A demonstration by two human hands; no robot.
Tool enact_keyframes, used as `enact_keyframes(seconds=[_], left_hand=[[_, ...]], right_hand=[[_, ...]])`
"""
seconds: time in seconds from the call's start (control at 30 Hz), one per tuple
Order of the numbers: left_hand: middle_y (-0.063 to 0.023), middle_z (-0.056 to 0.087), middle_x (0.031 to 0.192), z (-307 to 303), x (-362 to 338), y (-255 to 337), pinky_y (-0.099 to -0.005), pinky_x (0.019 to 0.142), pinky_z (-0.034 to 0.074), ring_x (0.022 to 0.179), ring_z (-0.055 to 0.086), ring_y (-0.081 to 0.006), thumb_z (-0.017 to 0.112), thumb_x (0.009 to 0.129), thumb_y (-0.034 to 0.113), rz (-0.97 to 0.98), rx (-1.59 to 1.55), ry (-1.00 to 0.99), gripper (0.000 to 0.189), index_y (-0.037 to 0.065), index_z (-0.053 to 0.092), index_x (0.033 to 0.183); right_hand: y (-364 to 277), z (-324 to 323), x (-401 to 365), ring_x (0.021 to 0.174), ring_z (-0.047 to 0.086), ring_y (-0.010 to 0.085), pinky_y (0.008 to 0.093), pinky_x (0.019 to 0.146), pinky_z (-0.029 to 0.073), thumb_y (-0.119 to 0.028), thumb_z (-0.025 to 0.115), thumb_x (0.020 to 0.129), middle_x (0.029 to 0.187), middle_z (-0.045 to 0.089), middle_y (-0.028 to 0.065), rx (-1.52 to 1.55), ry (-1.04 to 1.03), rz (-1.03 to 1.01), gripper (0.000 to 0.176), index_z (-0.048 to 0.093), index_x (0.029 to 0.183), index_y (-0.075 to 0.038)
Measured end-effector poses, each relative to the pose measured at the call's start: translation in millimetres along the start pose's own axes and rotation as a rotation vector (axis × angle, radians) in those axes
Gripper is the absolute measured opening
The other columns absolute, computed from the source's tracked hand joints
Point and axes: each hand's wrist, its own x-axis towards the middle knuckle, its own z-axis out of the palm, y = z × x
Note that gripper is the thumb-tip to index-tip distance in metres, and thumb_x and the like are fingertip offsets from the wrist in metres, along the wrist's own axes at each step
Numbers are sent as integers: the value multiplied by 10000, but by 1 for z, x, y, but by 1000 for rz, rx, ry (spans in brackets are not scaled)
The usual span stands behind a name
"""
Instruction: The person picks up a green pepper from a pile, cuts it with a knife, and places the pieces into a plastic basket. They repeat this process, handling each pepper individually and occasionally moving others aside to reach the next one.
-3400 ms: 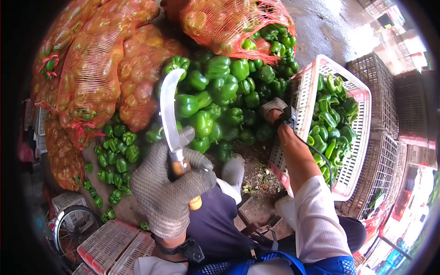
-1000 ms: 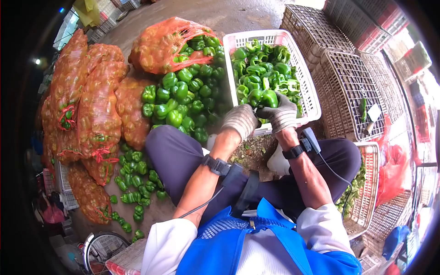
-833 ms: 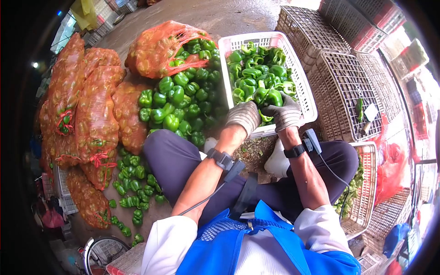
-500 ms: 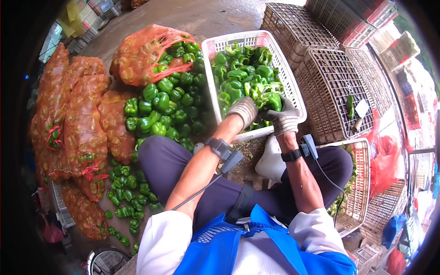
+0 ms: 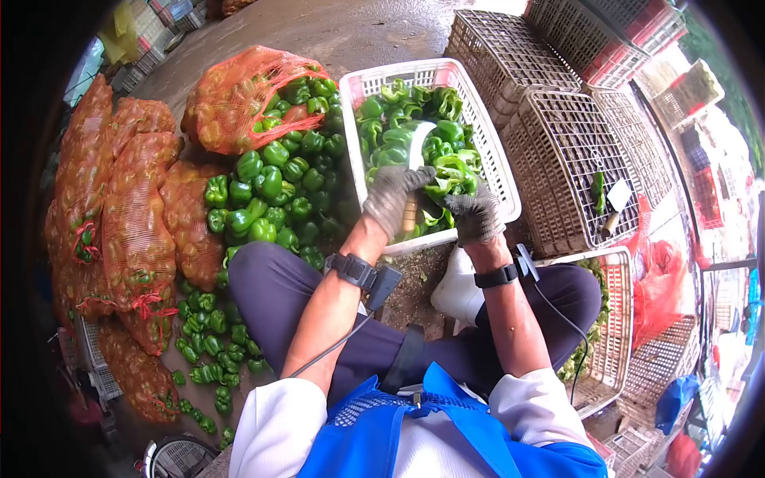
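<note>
My gloved left hand (image 5: 390, 199) is closed around a knife, whose wooden handle (image 5: 409, 217) shows below the fingers. Its pale curved blade (image 5: 418, 143) points away from me over the crate. Close by on the right, my gloved right hand (image 5: 476, 213) is closed on a cut green bell pepper (image 5: 453, 177), partly hidden by the fingers. Both hands are at the near end of a white plastic crate (image 5: 351, 143) holding many green peppers, several cut open with pale insides showing.
Whole green peppers (image 5: 267, 183) are heaped left of the crate, beside an open orange mesh sack (image 5: 227, 99). Full mesh sacks (image 5: 139, 215) stand farther left. Stacked crates (image 5: 550, 159) rise on the right, and another crate (image 5: 617, 319) with green scraps sits by my right knee.
My left hand has shifted left and turned, bringing the knife blade and handle into plain sight. My right hand has moved slightly left and nearer to me with the pepper.
</note>
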Motion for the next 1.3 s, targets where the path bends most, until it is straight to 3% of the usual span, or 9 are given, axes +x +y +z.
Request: enact_keyframes(seconds=[0.13, 0.23, 0.4, 0.63, 0.8, 0.93, 1.07, 1.17, 1.3], left_hand=[[-74, 642, 661, 3, -19, 20, -249, 432, 476, 467, 587, -147, 680, 784, 163, -67, -20, 40, 180, -1, 646, 850], [-55, 632, 651, 3, -22, 25, -241, 422, 451, 447, 554, -125, 684, 772, 149, 47, -32, 94, 157, 6, 650, 828], [-17, 646, 751, -1, -29, 27, -240, 653, 470, 681, 583, -91, 674, 784, 129, 146, 81, 140, 157, -12, 678, 854], [-47, 653, 748, 2, -33, 15, -252, 658, 471, 680, 582, -102, 663, 787, 148, 242, 198, 101, 192, -28, 670, 865], [-75, 631, 697, 7, -31, 5, -298, 626, 461, 646, 569, -131, 684, 778, 241, 258, 630, 169, 263, -11, 649, 847], [-127, 627, 685, 1, -25, 1, -344, 625, 480, 617, 594, -221, 697, 756, 304, 257, 822, 197, 326, 18, 631, 898], [-120, 638, 701, -12, -15, -1, -358, 646, 504, 652, 632, -262, 697, 753, 297, 321, 1059, 228, 336, 36, 635, 955], [-117, 637, 700, -16, -17, 1, -365, 647, 505, 648, 631, -258, 700, 752, 290, 375, 1109, 250, 340, 41, 634, 975], [-150, 663, 772, -20, -18, -1, -406, 673, 514, 735, 659, -325, 714, 749, 314, 417, 1226, 228, 350, 60, 633, 976]], right_hand=[[-14, 2, 1, 1030, 588, 185, 304, 922, 467, -147, 706, 755, 1166, 600, 96, 132, -192, 149, 638, 457, 1317, 25], [-28, 14, -5, 998, 611, 184, 312, 891, 495, -247, 700, 811, 1146, 606, 112, 150, -136, 232, 637, 446, 1326, 28], [-27, 30, -7, 738, 650, 143, 277, 651, 543, -296, 641, 890, 902, 669, 79, -345, 78, 144, 453, 564, 1204, 21], [-6, 37, -4, 619, 544, 113, 291, 565, 456, -273, 617, 880, 766, 646, 79, -783, 331, -22, 344, 634, 981, 55], [10, 33, 3, 550, 476, 115, 291, 519, 418, -164, 635, 801, 662, 571, 47, -371, 465, 113, 167, 625, 820, 2], [38, 13, 12, 565, 571, 179, 304, 536, 486, -185, 643, 823, 711, 599, 83, -8, 411, 225, 209, 618, 930, -7], [26, 21, 5, 463, 556, 212, 327, 407, 444, -377, 652, 863, 669, 591, 88, 79, 381, 466, 343, 608, 886, -37], [28, 4, 3, 418, 508, 181, 310, 361, 384, -390, 668, 851, 632, 568, 60, -42, 212, 648, 340, 593, 808, -60], [54, 8, 1, 439, 464, 130, 269, 377, 349, -239, 685, 827, 585, 507, 13, 78, 313, 634, 217, 565, 709, -102]])
